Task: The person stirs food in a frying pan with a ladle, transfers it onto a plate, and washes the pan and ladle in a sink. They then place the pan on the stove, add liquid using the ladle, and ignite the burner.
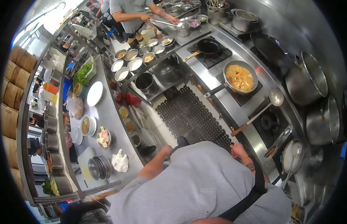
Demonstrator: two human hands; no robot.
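Note:
My right hand (237, 150) is at the stove's front edge, its fingers curled by a knob; what they hold, if anything, is hidden. Low beside my body, at the black apron, is my left hand (166, 150), its fingers mostly out of sight. On a burner ahead sits a pan of orange, saucy food (239, 77), its handle (215, 90) pointing toward the aisle. A ladle (276, 98) lies across the stove, its wooden handle nearest my right hand. Behind the saucy pan stands a black frying pan (209, 46) with a wooden handle.
To the left, the steel counter (110, 93) bears a white plate (95, 93), a bowl of cut food (103, 137), stacked metal bowls (100, 167) and a white cloth (120, 161). Large pots (306, 80) line the right. A co-worker (130, 18) holds a long utensil ahead. A black mat (188, 112) covers the floor.

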